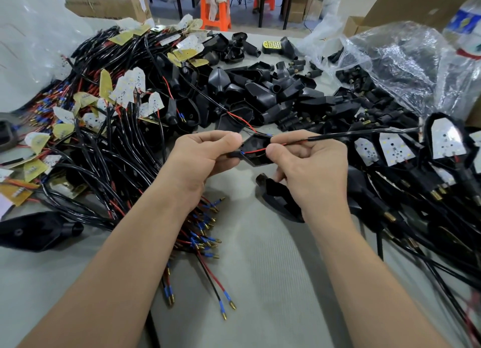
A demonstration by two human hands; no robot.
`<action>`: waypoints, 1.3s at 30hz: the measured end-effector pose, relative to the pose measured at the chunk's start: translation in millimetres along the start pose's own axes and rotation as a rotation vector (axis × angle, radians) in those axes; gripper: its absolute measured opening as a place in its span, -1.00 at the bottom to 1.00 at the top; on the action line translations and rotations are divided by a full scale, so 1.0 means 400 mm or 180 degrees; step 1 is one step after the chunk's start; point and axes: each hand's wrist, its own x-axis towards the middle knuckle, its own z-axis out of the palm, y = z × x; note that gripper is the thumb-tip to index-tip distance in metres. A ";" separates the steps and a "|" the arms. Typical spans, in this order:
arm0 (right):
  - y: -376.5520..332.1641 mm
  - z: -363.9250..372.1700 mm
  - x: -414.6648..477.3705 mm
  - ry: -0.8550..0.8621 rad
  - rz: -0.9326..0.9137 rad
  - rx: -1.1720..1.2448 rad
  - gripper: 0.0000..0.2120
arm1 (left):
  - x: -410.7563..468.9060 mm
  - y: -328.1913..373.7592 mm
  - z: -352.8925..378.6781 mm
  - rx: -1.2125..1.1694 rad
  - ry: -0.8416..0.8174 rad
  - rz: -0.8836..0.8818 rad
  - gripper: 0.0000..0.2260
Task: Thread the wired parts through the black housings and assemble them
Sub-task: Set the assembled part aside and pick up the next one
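Left of the black housing (256, 157), a tangle of wired parts (109, 144) lies heaped on the grey table (260, 269). The left hand (203, 155) grips the housing's narrow neck, and at its right edge the right hand (309, 162) pinches the red wire (253, 151) crossing its open cavity. Farther right of the housing lie assembled units (395, 149).

Black housing (256, 156); red wire (256, 150); blue sleeves (222, 306); orange stool (215, 11); grey table (260, 269).

One left hand (199, 156), one right hand (312, 165), one held housing (257, 158), one held cable (351, 134), dozens of loose housings (260, 95).
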 end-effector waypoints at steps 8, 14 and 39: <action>0.000 0.003 -0.004 0.0256 -0.0184 0.0039 -0.87 | -0.004 -0.002 0.003 0.0128 -0.0116 0.0062 -0.85; 0.006 -0.016 0.012 -0.0645 -0.0076 0.0079 -0.86 | 0.001 -0.002 -0.001 0.0089 0.0103 0.0104 -0.76; -0.017 0.015 -0.019 0.0399 0.0059 -0.0651 -0.91 | -0.014 0.003 0.004 -0.0101 -0.0518 0.0117 -0.81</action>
